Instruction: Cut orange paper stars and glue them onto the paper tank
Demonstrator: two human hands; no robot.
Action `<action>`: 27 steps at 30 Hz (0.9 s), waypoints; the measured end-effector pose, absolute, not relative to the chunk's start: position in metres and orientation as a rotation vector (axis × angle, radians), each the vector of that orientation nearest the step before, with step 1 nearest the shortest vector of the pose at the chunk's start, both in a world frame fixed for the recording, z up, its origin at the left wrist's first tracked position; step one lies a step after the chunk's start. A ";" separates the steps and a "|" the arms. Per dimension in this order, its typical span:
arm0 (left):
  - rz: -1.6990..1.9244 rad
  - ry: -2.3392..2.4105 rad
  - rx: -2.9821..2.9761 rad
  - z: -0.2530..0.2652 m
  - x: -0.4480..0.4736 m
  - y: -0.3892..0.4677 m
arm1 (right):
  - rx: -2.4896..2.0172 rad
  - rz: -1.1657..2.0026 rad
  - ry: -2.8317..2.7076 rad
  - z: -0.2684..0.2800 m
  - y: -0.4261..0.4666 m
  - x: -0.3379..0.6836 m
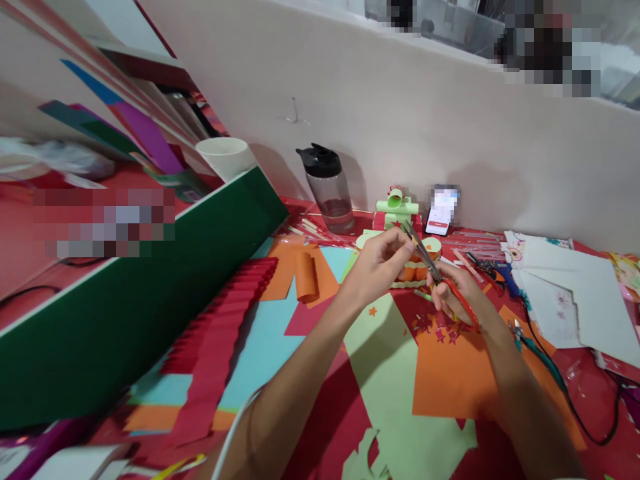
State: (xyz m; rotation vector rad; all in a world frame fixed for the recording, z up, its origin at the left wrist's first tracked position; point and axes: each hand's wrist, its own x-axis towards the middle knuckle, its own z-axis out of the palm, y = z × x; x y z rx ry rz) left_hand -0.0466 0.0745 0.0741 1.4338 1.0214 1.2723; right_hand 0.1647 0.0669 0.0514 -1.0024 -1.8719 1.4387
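My right hand (459, 288) holds a pair of scissors (463, 305) with red handles, fingers through the loops. The metal blades point up and to the left. My left hand (381, 263) is closed in a pinch right beside the blades; whatever sits between its fingertips is too small to make out. Behind both hands stands a paper model with orange and pale green rolled parts (413, 272), partly hidden. Below them lie small red paper stars (440, 333), a tiny orange star (373, 311), a pale green sheet (387, 353) and an orange sheet (450, 380).
A green board (150, 300) leans across the left side, near pleated red paper (220, 333) and an orange paper roll (305, 277). A water bottle (330, 193) and a phone (443, 210) stand by the wall. Pliers (540, 357), a glue gun (507, 277) and white cards (590, 300) lie right.
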 end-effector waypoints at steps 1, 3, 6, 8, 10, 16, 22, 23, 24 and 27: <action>1.277 1.020 1.439 0.074 -0.047 0.075 | -1.005 1.441 -1.868 0.051 0.067 0.164; 1.285 1.023 1.448 0.073 -0.046 0.075 | -1.014 1.455 -1.858 0.051 0.066 0.164; 1.290 1.029 1.451 0.072 -0.046 0.076 | -1.010 1.450 -1.851 0.050 0.066 0.163; 1.290 1.030 1.443 0.071 -0.046 0.075 | -1.007 1.428 -1.850 0.050 0.066 0.163; 1.288 1.032 1.438 0.071 -0.045 0.075 | -1.011 1.413 -1.853 0.049 0.066 0.163; 1.283 1.046 1.437 0.072 -0.045 0.076 | -1.013 1.413 -1.846 0.048 0.065 0.161; 1.301 1.048 1.440 0.071 -0.046 0.075 | -1.061 1.391 -1.830 0.049 0.062 0.157; 1.303 1.047 1.439 0.072 -0.046 0.075 | -1.052 1.398 -1.821 0.049 0.062 0.157; 1.304 1.046 1.436 0.072 -0.045 0.075 | -1.042 1.406 -1.813 0.050 0.061 0.156; 1.304 1.049 1.425 0.074 -0.045 0.074 | -1.035 1.420 -1.804 0.051 0.061 0.155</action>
